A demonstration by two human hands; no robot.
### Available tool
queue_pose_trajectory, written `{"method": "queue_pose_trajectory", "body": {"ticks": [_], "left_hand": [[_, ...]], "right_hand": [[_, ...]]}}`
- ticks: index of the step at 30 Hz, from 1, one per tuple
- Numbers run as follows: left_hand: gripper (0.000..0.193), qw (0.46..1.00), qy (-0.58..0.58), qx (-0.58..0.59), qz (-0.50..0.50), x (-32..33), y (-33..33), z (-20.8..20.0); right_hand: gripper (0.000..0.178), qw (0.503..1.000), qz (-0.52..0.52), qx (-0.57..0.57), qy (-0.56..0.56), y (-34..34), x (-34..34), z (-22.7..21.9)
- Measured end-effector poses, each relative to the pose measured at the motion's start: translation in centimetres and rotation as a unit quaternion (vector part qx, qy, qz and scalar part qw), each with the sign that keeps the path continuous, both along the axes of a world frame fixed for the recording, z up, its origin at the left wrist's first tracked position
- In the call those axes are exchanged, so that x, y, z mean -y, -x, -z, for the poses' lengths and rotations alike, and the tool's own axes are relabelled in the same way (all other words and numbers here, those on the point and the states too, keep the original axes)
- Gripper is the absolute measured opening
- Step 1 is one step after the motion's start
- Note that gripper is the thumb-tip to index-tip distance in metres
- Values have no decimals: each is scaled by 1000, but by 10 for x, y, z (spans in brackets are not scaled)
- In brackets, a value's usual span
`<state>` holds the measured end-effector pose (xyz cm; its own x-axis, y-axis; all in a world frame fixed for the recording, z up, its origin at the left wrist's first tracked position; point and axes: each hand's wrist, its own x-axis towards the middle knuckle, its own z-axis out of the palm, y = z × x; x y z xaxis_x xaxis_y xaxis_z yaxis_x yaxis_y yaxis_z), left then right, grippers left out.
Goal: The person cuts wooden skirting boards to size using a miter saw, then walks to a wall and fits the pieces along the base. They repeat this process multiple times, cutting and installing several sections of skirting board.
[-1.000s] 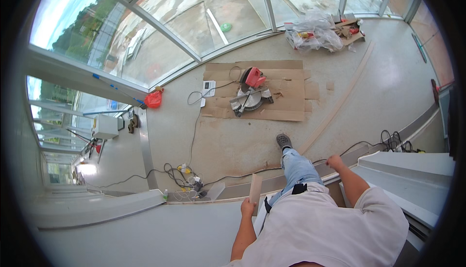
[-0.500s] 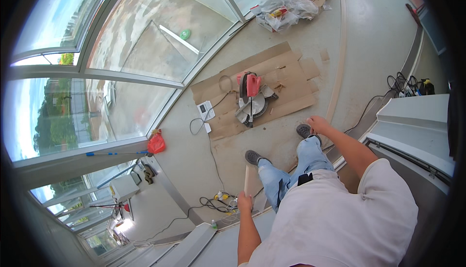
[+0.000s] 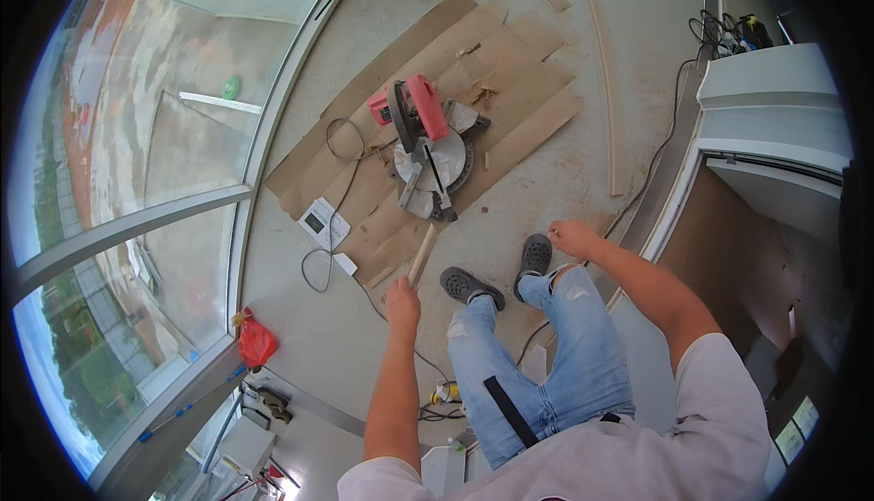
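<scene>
My left hand (image 3: 402,301) is closed round one end of a pale wooden strip (image 3: 423,254), which points up toward the saw. A red and black mitre saw (image 3: 421,123) with a round grey table stands on flattened cardboard (image 3: 523,137), just beyond the strip's far end. My right hand (image 3: 574,239) is held out near my right shoe (image 3: 535,253), its fingers curled together. Whatever may be in those fingers is too small to make out. Scraps of wood (image 3: 485,94) lie on the cardboard around the saw.
A long thin wooden strip (image 3: 608,91) lies on the floor at right. Left of the saw are a white printed box (image 3: 324,223) and a looping cable (image 3: 330,269). Glass panels (image 3: 164,273) line the left, beside a red bag (image 3: 257,342). More cords (image 3: 441,410) lie near my legs.
My left hand has swung forward and up with the wooden strip, bringing it close to the saw. My view has shifted and I stand nearer the cardboard. The right hand stays low and curled.
</scene>
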<state>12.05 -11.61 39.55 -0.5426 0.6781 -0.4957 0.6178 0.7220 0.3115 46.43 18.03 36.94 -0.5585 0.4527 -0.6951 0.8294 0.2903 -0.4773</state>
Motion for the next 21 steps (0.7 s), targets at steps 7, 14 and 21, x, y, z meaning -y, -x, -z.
{"method": "queue_pose_trajectory", "body": {"ticks": [7, 14, 21], "left_hand": [[22, 984, -157, -62, 61, -86, 53, 243], [27, 924, -299, -218, 98, -118, 76, 371], [27, 929, -283, -210, 110, -122, 92, 388]], "right_hand": [[35, 998, -52, -40, -7, 121, 64, 263], [55, 979, 76, -189, 5, 209, 108, 399], [27, 843, 252, -355, 316, 223, 125, 440]]}}
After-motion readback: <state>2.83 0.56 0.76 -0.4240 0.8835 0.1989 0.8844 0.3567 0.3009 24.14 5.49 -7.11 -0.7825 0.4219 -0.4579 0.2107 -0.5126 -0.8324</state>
